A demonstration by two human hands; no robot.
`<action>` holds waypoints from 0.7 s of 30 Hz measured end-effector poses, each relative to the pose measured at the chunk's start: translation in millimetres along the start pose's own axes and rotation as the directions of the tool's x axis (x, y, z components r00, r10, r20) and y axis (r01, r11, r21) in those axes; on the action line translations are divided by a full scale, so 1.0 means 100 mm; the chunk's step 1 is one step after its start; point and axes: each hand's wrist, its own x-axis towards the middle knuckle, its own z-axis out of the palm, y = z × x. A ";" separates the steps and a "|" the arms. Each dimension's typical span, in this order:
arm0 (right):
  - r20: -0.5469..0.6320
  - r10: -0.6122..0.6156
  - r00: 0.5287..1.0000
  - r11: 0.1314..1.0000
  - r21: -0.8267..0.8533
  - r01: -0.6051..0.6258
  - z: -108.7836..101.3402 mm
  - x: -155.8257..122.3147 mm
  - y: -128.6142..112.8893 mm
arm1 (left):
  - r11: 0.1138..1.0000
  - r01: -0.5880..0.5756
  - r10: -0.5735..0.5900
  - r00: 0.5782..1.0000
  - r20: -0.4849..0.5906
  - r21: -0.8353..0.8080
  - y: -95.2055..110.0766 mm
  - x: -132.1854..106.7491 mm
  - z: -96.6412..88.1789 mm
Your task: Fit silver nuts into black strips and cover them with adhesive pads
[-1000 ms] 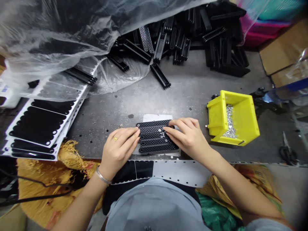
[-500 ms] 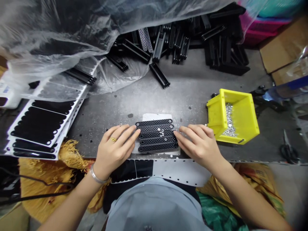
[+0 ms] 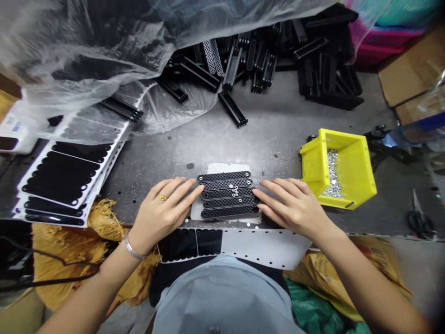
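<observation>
Several black lattice-patterned strips point(image 3: 227, 202) lie side by side on a white pad point(image 3: 222, 167) in front of me. A few small silvery rings point(image 3: 236, 190) are scattered over the strips. My left hand point(image 3: 167, 206) is at their left ends, fingers stretched out, the index fingertip at the edge of a strip. At the right ends rests my right hand point(image 3: 292, 202), its fingers spread and a fingertip touching or very near a strip. Neither hand has anything gripped.
A yellow bin point(image 3: 358, 171) of small metal parts stands to the right, with scissors point(image 3: 419, 218) beyond it. Black plastic parts point(image 3: 232, 109) are heaped at the back beside clear plastic sheeting point(image 3: 114, 55). Sheets of black stickers point(image 3: 59, 176) lie at the left.
My left hand has drawn slightly left, its fingers still at the strips' ends. My right hand stays by the right ends with its fingers slightly more spread. The strips and rings keep their arrangement.
</observation>
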 end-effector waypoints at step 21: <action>-0.008 0.077 0.997 0.993 0.090 -0.076 -0.06 -0.09 -0.20 | 0.976 0.216 -0.219 0.971 0.098 0.032 0.44 0.23 -0.19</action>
